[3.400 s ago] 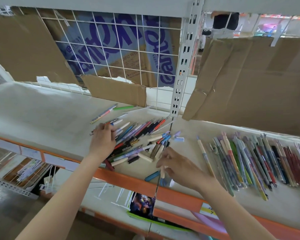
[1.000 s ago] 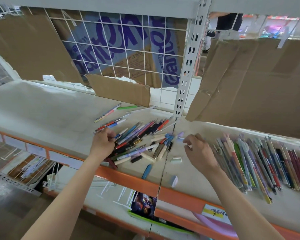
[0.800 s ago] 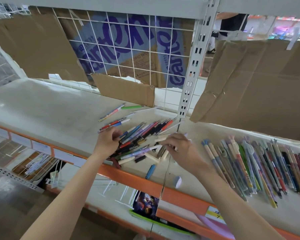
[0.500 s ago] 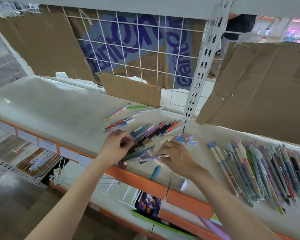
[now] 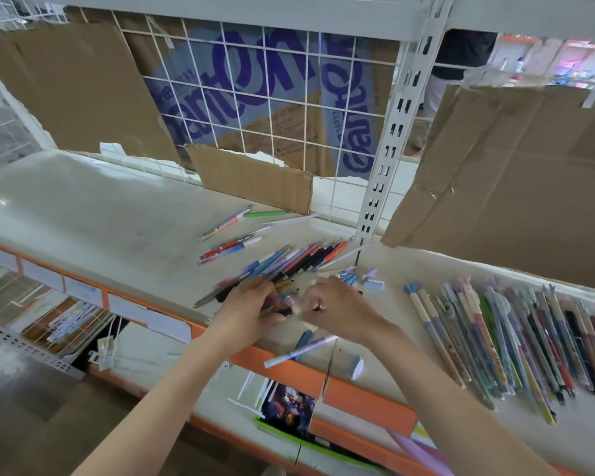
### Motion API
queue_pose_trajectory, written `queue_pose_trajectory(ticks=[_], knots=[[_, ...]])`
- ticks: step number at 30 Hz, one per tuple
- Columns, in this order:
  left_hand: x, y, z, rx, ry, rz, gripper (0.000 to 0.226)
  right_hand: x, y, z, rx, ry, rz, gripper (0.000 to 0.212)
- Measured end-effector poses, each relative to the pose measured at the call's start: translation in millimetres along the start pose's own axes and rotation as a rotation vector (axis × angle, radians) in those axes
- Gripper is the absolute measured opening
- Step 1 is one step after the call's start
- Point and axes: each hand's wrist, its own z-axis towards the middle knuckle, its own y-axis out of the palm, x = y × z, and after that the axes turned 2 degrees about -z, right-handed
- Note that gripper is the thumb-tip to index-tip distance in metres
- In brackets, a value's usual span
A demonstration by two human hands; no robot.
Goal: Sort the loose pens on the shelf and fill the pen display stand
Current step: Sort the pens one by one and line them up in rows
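Note:
A pile of loose pens (image 5: 299, 259) lies fanned out mid-shelf. Just in front of it my two hands meet. My left hand (image 5: 251, 312) grips a dark pen (image 5: 282, 312) by its barrel. My right hand (image 5: 337, 307) pinches a small white cap (image 5: 298, 309) at that pen's end. A lilac pen (image 5: 299, 352) sticks out below my right wrist over the shelf edge; whether the hand holds it I cannot tell. A sorted row of pens (image 5: 512, 338) lies side by side on the right. Loose caps (image 5: 371, 283) sit between pile and row.
A few stray pens (image 5: 227, 247) and a green pen (image 5: 265, 213) lie behind the pile. A blue pen (image 5: 303, 340) and a pale cap (image 5: 358, 367) rest near the orange shelf edge (image 5: 358, 396). Cardboard sheets (image 5: 512, 187) hang on the wire grid behind. A slotted upright post (image 5: 382, 187) divides the shelf.
My right hand left the loose caps and came left to the pile's front. Both hands have now closed together on one dark pen. The view has shifted slightly.

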Motion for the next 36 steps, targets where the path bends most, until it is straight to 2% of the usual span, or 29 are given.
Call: queue_pose_trajectory(ticks=[2, 5, 8, 11, 16, 19, 22, 25, 29, 32, 36], knots=[[1.4, -2.3, -2.4, 0.028, 0.004, 0.014, 0.019, -3.1, 7.5, 2.6, -0.05, 0.03, -0.137, 0.02], [10.0, -9.1, -11.3, 0.043, 0.035, -0.056, 0.022, 1.6, 6.9, 2.4, 0.028, 0.068, -0.143, 0.018], [26.3, -9.6, -22.9, -0.127, 0.104, -0.064, 0.037, 9.3, 5.5, 0.6, 0.064, 0.072, -0.139, 0.022], [35.8, -3.4, -26.9, -0.199, 0.101, -0.068, 0.031, 12.7, 4.9, -0.2, 0.046, 0.052, -0.109, 0.017], [31.2, 0.6, -21.2, -0.125, 0.028, -0.004, 0.024, 15.1, 2.1, -1.9, 0.143, 0.156, 0.167, 0.007], [27.3, -0.2, -19.5, -0.096, -0.013, -0.141, 0.022, 17.4, -1.3, -3.0, 0.251, 0.25, 0.365, 0.013], [16.4, -10.2, -5.1, 0.079, -0.026, -0.145, 0.01, 21.1, -4.2, -6.2, 0.291, 0.262, 0.423, 0.006], [-5.9, -23.6, 16.6, 0.269, -0.117, -0.077, 0.007, 19.9, -5.4, -9.0, 0.254, 0.284, 0.5, 0.006], [-40.9, -37.0, 41.1, 0.373, -0.212, 0.068, 0.016, 15.6, 2.2, -12.5, 0.114, 0.269, 0.574, 0.014], [-60.6, -46.6, 62.9, 0.347, -0.267, 0.164, 0.027, 16.0, 4.8, -12.9, 0.104, 0.277, 0.572, 0.012], [-73.6, -56.3, 92.0, 0.196, -0.367, 0.234, 0.029, 15.6, 3.8, -11.2, 0.097, 0.27, 0.469, 0.018]])
